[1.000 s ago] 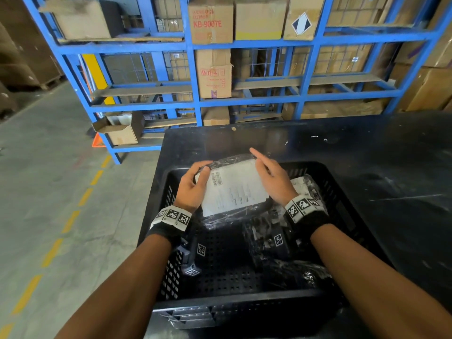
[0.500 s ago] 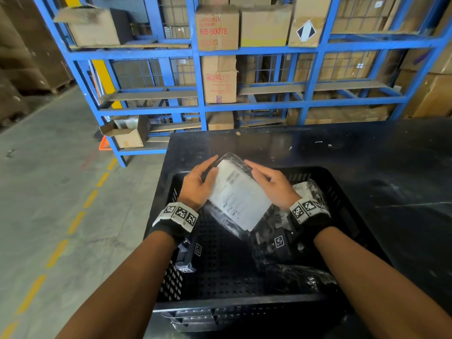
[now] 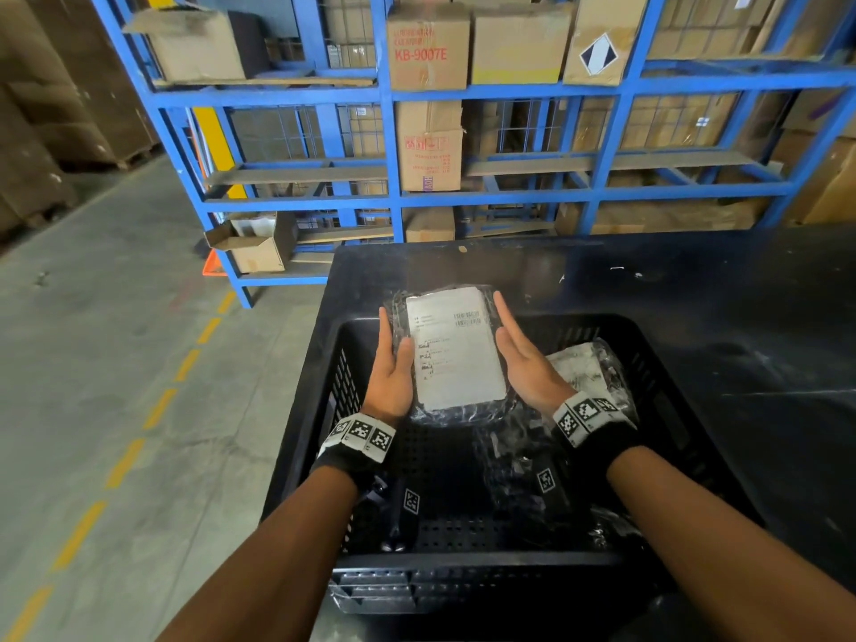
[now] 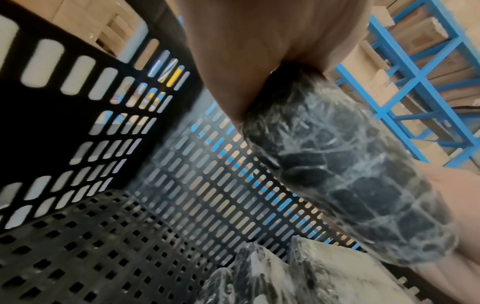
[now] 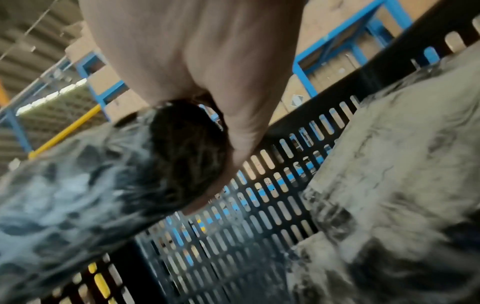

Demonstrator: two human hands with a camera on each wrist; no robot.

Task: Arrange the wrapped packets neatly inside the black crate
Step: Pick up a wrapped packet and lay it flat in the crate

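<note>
A clear-wrapped dark packet (image 3: 456,354) with a white label facing up hangs over the far half of the black crate (image 3: 343,386). My left hand (image 3: 391,363) holds its left long edge and my right hand (image 3: 523,359) its right long edge, each with fingers stretched along the side and thumb over the top. In the left wrist view, the left hand (image 4: 246,51) grips the packet (image 4: 350,174) above the perforated crate floor (image 4: 103,246). The right hand (image 5: 194,51) grips the packet's other side (image 5: 78,195).
More wrapped packets lie in the crate's right half (image 3: 583,368) (image 5: 402,164), with dark ones near the front (image 3: 523,479). The crate sits on a black table (image 3: 695,317). Blue racking (image 3: 393,132) with cardboard boxes stands behind; concrete floor lies to the left.
The packet has turned from slanted to lengthwise, label up. Both hands have shifted to its long sides and carried it toward the crate's far wall.
</note>
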